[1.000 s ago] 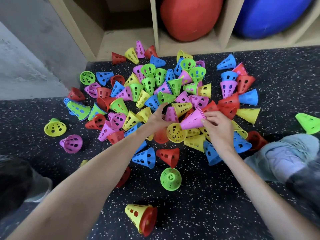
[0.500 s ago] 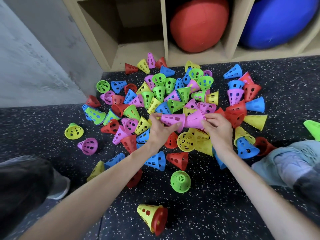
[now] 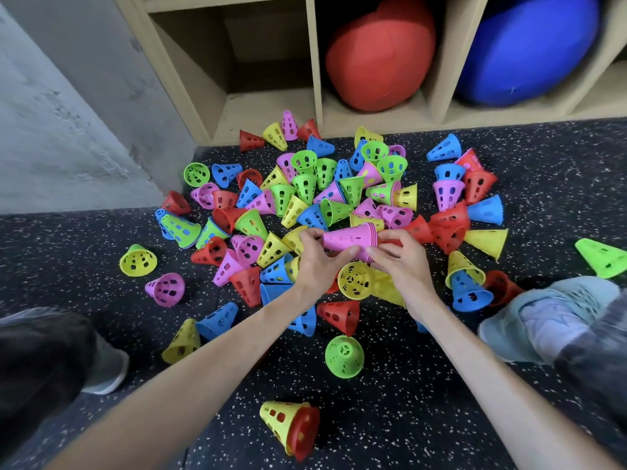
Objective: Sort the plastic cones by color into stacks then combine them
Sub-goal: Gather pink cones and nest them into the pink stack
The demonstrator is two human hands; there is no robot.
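The left hand [image 3: 317, 262] and the right hand [image 3: 402, 262] both hold one pink stack [image 3: 351, 239] of cones above the pile; the left fingers curl round its narrow end, and the right fingers pinch its wide end; the stack lies on its side between the two hands, with the wide end pointing right.

Closest to the person, a yellow cone with a red one inside it [image 3: 291, 427] lies on the dark speckled floor [image 3: 390, 418]; a bit further, a green cone [image 3: 344, 356] lies alone; a grey shoe [image 3: 108, 368] is on the left and a pale blue shoe [image 3: 543, 320] is on the right.

Just under the hands sits a yellow cone [image 3: 354, 279] with its open end facing up; all round it is the big pile of cones [image 3: 305, 191], red, blue, green, yellow and pink, lying every way and touching each other; a green cone [image 3: 600, 256] lies apart, far right.

Behind the pile stands a wooden shelf [image 3: 315, 62]; a red ball [image 3: 380, 52] sits in one box and a blue ball [image 3: 529, 45] in the next; a grey wall [image 3: 68, 113] is on the left.
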